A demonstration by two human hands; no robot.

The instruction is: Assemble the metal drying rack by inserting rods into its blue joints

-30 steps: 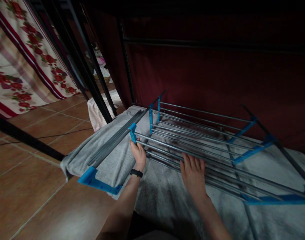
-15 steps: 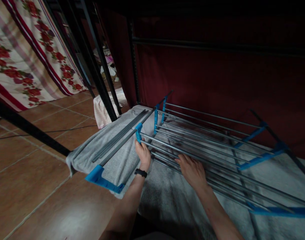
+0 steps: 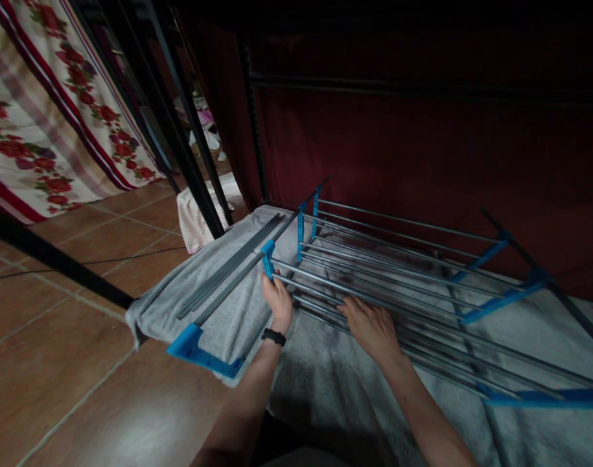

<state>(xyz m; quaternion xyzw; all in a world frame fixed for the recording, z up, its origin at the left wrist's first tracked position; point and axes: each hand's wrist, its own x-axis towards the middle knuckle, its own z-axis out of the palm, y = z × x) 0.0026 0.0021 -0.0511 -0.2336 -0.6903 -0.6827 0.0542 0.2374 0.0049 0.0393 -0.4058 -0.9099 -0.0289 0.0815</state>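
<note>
A folded drying rack [image 3: 403, 272] of grey metal rods and blue plastic joints lies flat on a grey towel [image 3: 218, 305] spread over the floor. My left hand [image 3: 278, 299], with a black band at the wrist, grips the near left end of a rod just below a blue joint [image 3: 267, 257]. My right hand [image 3: 370, 326] rests palm down on the near rods, fingers curled over them toward the left hand. A side bar with a blue corner piece [image 3: 199, 353] sticks out over the towel's front left.
Brown floor tiles [image 3: 58, 370] spread to the left. Black metal posts [image 3: 179, 130] rise behind the towel. A dark red cloth wall [image 3: 422, 143] closes the back. A flowered curtain [image 3: 43, 130] hangs far left, and a striped pink cloth [image 3: 194, 217] lies by the posts.
My right hand has slid left along the near rods and its fingers have curled from flat. The left hand kept its grip. The view has shifted slightly.
</note>
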